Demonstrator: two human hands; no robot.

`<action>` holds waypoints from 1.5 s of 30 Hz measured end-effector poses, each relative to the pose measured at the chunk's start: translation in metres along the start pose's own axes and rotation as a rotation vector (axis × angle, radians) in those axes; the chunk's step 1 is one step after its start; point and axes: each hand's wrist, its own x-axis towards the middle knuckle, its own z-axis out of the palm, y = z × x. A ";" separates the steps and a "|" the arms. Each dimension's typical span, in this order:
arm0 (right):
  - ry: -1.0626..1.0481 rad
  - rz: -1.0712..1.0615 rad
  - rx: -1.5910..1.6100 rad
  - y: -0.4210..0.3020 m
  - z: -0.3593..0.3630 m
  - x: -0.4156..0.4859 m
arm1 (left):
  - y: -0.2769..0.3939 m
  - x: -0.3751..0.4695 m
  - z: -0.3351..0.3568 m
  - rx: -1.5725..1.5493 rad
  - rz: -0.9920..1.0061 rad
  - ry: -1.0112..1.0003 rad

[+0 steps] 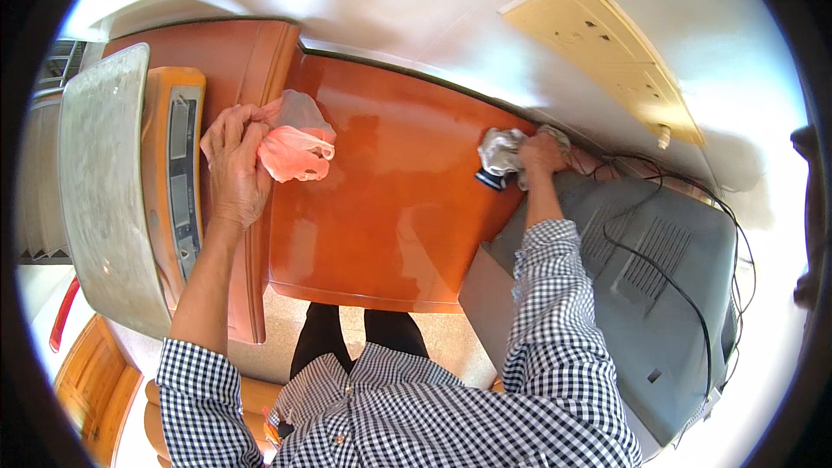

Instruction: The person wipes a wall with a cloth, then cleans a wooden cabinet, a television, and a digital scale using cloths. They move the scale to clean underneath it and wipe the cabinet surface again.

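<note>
My left hand (237, 166) grips a crumpled pink plastic bag (298, 143) over the left side of a glossy reddish-brown wooden cabinet top (364, 208). At the far right corner of that surface, my right hand (543, 153) presses on a bunched greyish-white cloth (502, 151). A dark blue striped edge (491, 179) shows beneath the cloth; whether it belongs to it I cannot tell. The fingers of my right hand are partly hidden in the folds.
Left of my left hand stands an orange weighing scale (159, 175) with a metal pan (104, 188). To the right sits a grey CRT television (624, 299), black cables (699, 312) draped over it. A yellowish socket panel (604, 58) is on the wall behind.
</note>
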 end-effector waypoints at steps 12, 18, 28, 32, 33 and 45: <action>0.243 -0.699 0.013 -0.126 0.056 -0.241 | 0.002 0.019 0.026 -0.017 0.021 0.027; 0.084 -0.910 0.422 -0.113 0.044 -0.240 | 0.006 0.019 0.016 0.002 0.013 0.012; 0.236 0.000 0.306 -0.043 0.022 -0.078 | 0.011 -0.006 -0.008 0.026 -0.021 -0.011; 0.058 0.132 0.202 -0.017 0.008 -0.038 | 0.019 -0.014 -0.014 0.025 -0.048 -0.040; 0.048 0.173 0.199 -0.008 0.005 -0.029 | 0.020 -0.013 -0.014 0.017 -0.053 -0.059; -0.192 0.131 -0.104 0.158 -0.020 0.083 | 0.034 -0.001 -0.037 -0.031 -0.048 -0.129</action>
